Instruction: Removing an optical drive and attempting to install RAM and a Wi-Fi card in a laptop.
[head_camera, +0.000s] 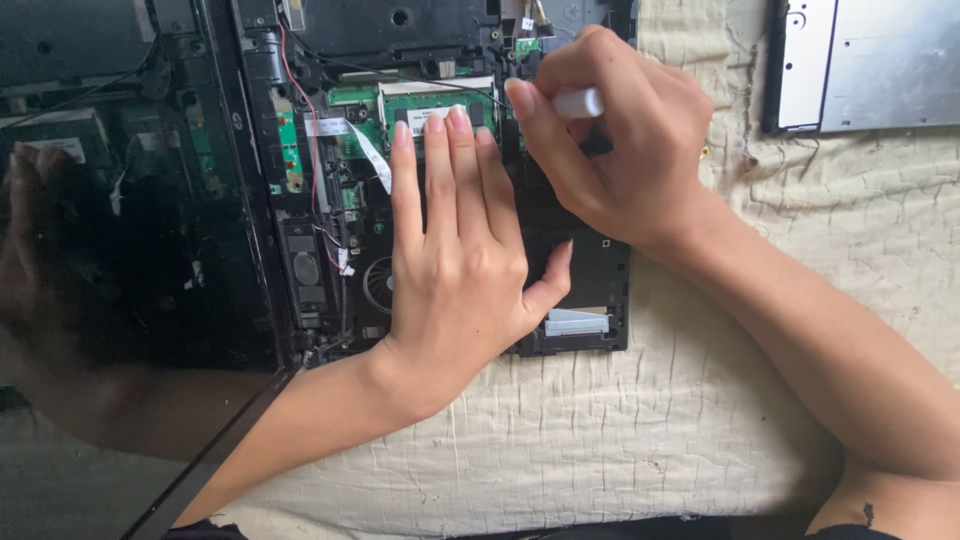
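Note:
An opened laptop base (590, 270) lies on a cream cloth, its black frame and green circuit boards exposed. My left hand (455, 255) rests flat on it, fingers together, with the fingertips touching a green memory module (435, 110). My right hand (615, 140) is closed around a white-handled tool (580, 102) and hovers just right of that module; the tool's tip is hidden behind the fingers. A round fan (378, 285) shows beside my left hand's knuckles.
The laptop's glossy black screen (110, 250) lies open to the left and mirrors the hands. A silver optical drive (870, 60) sits at the top right on the wrinkled cream cloth (600, 440). Red wires (305, 130) and a white ribbon cable (370, 150) cross the board.

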